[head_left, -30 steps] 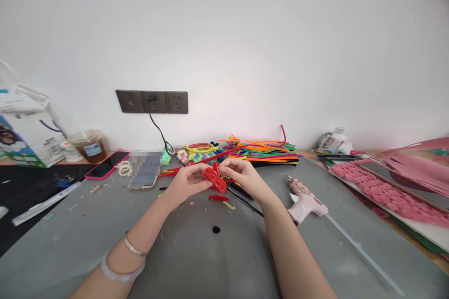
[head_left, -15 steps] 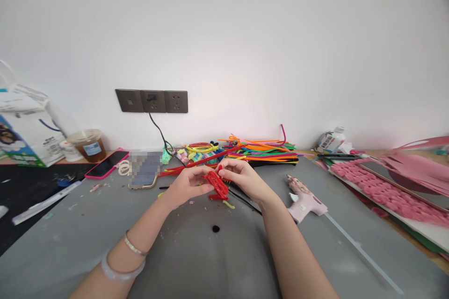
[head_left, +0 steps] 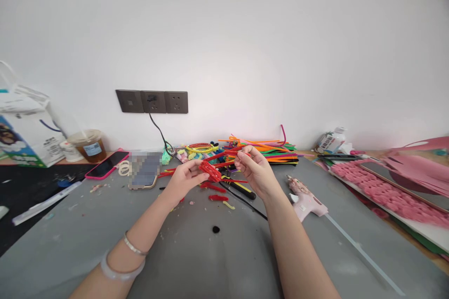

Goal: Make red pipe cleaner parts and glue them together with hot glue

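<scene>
My left hand (head_left: 185, 180) is closed, its thumb and fingers pinching a red pipe-cleaner piece (head_left: 209, 171) made of bent strands packed side by side. To its right and a little higher, my right hand (head_left: 255, 168) is closed in a pinch, apart from that piece. A bit of red shows at its fingertips, but what they hold is too small to make out. Below the hands lie short red pipe-cleaner pieces (head_left: 218, 197) and a curved yellow piece (head_left: 228, 205). A black-and-yellow tool handle (head_left: 243, 190) lies by my right wrist.
Colourful pipe cleaners (head_left: 277, 152) are heaped along the wall. A pink glue gun (head_left: 307, 205) with a long glue stick (head_left: 365, 252) lies right. Two phones (head_left: 107, 165) and a drink cup (head_left: 89, 145) stand left. A black cable (head_left: 245, 202) crosses the table; pink woven work (head_left: 389, 191) lies far right.
My right hand has moved up and right, away from the red piece. My left hand has shifted slightly left with it. The tool handle and red pieces beneath now show.
</scene>
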`<state>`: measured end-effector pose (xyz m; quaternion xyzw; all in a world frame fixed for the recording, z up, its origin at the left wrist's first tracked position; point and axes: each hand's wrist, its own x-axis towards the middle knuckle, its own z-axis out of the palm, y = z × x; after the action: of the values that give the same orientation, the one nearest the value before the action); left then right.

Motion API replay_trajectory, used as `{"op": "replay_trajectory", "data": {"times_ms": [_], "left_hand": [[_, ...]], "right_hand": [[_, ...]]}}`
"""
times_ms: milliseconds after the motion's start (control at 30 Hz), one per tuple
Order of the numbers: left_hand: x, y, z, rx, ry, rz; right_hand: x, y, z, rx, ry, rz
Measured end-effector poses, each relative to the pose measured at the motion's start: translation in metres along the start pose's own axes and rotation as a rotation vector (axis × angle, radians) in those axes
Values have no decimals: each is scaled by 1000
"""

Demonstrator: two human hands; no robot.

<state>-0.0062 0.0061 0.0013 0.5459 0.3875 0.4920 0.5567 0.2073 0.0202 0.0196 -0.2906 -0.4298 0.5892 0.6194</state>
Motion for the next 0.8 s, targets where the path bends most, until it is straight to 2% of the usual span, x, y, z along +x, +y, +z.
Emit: {"op": "replay_trajectory", "data": {"times_ms": [300,500,667,800], "left_hand": [[1,-2,0,-44,55,-14],[2,-4,-1,-48,47,-13],[4,-6,-2,-40,54,8],[4,-7,-2,-22,51,6]], "right_hand": [[0,4,0,-70,-71,8],[2,7,-3,-151,-48,41],[3,12,-3,-266,16,-38],[2,12,0,-293,17,-21]]}}
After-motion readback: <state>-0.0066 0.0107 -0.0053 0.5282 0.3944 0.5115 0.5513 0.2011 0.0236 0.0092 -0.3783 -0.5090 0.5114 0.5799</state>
